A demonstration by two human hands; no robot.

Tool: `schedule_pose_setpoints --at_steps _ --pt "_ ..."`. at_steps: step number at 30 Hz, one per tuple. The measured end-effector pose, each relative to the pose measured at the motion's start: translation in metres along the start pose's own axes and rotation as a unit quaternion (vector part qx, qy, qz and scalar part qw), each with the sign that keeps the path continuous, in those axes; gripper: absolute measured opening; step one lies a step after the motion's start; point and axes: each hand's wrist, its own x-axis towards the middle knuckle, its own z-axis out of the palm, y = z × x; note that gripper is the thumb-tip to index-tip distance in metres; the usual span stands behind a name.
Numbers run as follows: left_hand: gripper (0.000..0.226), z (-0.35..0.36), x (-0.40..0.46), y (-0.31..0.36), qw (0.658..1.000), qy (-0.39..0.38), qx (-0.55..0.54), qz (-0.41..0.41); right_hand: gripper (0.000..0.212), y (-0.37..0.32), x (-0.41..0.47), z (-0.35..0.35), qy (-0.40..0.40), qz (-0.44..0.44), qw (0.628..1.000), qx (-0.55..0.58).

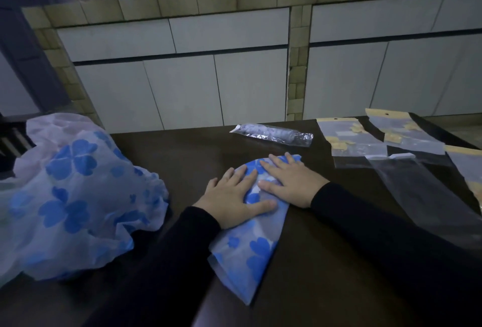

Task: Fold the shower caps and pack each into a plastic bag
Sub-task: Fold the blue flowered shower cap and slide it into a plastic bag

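At frame centre, the left hand (234, 197) and right hand (289, 180), fingers spread flat, press a folded shower cap (250, 253) onto the dark surface (326, 261). Folding seems underway; next likely folds it narrower for a plastic bag (417, 191) at right.

Dark table (326, 248) before dim, pale tiled wall (182, 86)

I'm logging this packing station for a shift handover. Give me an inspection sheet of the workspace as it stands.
Surface: dark table.
Job's things: folded cap lying flat; loose caps heaped left; packed roll at the back; empty bags right.
Clutter: nothing seen.
Hands: left hand and right hand press flat on the folded cap, fingers straight.
Cables: nothing seen.
Surroundings: tiled wall behind.
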Motion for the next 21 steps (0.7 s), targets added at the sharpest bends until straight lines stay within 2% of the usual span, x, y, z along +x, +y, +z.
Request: schedule_pose_setpoints --at_steps 3,5,7,10,11,13,15,17,19,21 --pt "0.078 0.002 -0.003 -0.003 1.000 0.010 0.002 -0.023 0.066 -0.001 0.000 -0.002 0.015 0.002 1.000 -0.012" --pt "0.064 0.008 0.000 -0.009 0.997 0.037 0.040 -0.046 0.061 -0.006 -0.002 -0.004 0.067 -0.019 0.997 -0.034" --pt "0.067 0.009 0.003 -0.009 0.992 0.074 0.062 -0.085 0.050 -0.011 -0.004 -0.004 0.129 -0.048 0.990 -0.015" --pt "0.062 0.004 0.008 -0.005 0.982 0.101 -0.066 -0.147 0.041 -0.025 -0.006 -0.008 0.180 -0.082 0.979 0.046" --pt "0.060 0.001 0.008 -0.003 0.979 0.108 -0.074 -0.155 0.040 -0.029 -0.007 -0.009 0.173 -0.086 0.979 0.060" --pt "0.052 -0.002 0.010 0.001 0.975 0.155 -0.027 -0.156 0.041 -0.037 -0.010 -0.008 0.125 -0.087 0.987 0.059" --pt "0.043 -0.003 0.015 0.002 0.972 0.206 0.007 -0.116 0.043 -0.039 -0.009 -0.001 0.064 -0.083 0.994 0.024" --pt "0.047 -0.003 0.021 0.000 0.984 0.165 -0.004 -0.065 0.047 -0.038 -0.008 0.008 0.030 -0.075 0.997 -0.004" --pt "0.049 -0.005 0.025 -0.003 0.995 0.070 -0.021 -0.069 0.052 -0.035 -0.010 0.015 0.022 -0.061 0.998 -0.022" --pt "0.050 -0.006 0.028 -0.008 0.996 0.036 -0.019 -0.085 0.057 -0.033 -0.019 0.017 0.016 -0.048 0.998 -0.023"
